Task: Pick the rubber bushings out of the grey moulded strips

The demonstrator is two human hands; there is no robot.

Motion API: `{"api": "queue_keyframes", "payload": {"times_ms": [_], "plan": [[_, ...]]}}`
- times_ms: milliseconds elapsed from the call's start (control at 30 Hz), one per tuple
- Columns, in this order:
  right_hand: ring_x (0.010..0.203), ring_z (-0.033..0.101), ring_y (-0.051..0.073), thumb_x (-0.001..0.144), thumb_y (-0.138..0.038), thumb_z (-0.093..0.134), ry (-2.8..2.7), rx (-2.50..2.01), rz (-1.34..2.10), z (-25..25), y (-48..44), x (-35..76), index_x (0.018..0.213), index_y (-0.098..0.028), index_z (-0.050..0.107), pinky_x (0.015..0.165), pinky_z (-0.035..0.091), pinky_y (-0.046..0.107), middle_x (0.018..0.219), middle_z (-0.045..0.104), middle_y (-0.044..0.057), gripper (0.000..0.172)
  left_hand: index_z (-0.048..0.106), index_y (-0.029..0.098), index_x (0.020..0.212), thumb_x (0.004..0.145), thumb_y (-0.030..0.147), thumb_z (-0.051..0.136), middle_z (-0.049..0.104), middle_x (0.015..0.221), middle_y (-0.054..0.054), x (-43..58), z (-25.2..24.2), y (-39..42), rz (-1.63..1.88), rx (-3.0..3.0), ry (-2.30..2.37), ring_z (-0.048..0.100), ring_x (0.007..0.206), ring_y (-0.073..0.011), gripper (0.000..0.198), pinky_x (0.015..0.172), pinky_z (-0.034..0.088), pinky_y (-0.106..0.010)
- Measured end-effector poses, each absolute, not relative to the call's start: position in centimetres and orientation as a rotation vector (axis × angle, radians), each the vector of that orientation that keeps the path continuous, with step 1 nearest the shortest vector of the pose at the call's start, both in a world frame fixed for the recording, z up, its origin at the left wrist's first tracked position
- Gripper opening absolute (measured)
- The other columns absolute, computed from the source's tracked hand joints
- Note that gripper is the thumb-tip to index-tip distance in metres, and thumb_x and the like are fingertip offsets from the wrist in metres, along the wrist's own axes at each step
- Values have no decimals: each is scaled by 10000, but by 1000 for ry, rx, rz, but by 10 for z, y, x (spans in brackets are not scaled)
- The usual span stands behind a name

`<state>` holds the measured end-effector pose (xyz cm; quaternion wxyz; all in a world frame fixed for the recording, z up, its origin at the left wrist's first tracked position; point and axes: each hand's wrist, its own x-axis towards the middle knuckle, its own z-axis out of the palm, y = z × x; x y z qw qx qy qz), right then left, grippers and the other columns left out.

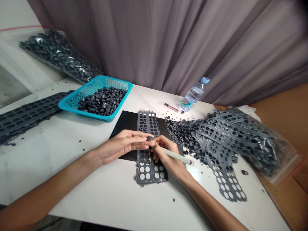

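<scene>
Between the thumb and fingers of my left hand is a small dark grey rubber piece, round and short. My right hand grips a white pen-like stick, its back end pointing right; the working tip is hidden by the fingers. Both hands meet over a dark grey rubber sheet with rows of round holes. Several pieces still sit in the sheet's upper part. Under it lies a black mat.
A blue basket holds many dark pieces, with a filled plastic bag behind. Holed sheets lie at left. To the right are loose pieces, scrap sheets and another bag. Thread snips lie beside a water bottle.
</scene>
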<state>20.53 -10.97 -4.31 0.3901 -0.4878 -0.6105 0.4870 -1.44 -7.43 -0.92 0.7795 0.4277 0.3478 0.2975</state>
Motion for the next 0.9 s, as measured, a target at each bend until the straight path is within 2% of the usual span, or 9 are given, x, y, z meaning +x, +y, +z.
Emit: {"api": "queue_keyframes", "payload": {"times_ms": [233, 533, 733, 900], "plan": [[520, 576, 133, 1012, -473, 597, -1613, -1277, 1199, -39, -112, 204, 932, -219, 615, 492, 474, 238, 662, 606, -30, 266, 759, 152, 1260, 958, 278, 714, 771, 1235, -143, -15, -7, -75, 645, 956, 729, 697, 1223, -250, 330, 1115, 518, -359], [501, 574, 125, 1024, -462, 568, -1690, -1252, 1168, -33, -114, 201, 897, -217, 599, 484, 435, 235, 658, 595, -31, 277, 755, 156, 1266, 979, 282, 697, 771, 1238, -133, -15, -5, -75, 660, 983, 723, 694, 1222, -222, 319, 1103, 521, -317], [481, 580, 124, 1041, -451, 538, -1726, -1259, 1184, -34, -118, 206, 946, -226, 592, 464, 428, 229, 651, 578, -41, 250, 771, 166, 1228, 979, 262, 703, 747, 1291, -117, -27, 3, -67, 830, 982, 739, 691, 1213, -198, 275, 1098, 524, -288], [512, 591, 120, 1056, -461, 516, -1740, -1226, 1198, -40, -118, 207, 969, -229, 576, 484, 450, 228, 716, 609, -27, 256, 757, 174, 1272, 967, 266, 719, 761, 1256, -118, -29, 8, -69, 766, 967, 711, 713, 1158, -192, 321, 1075, 540, -278]]}}
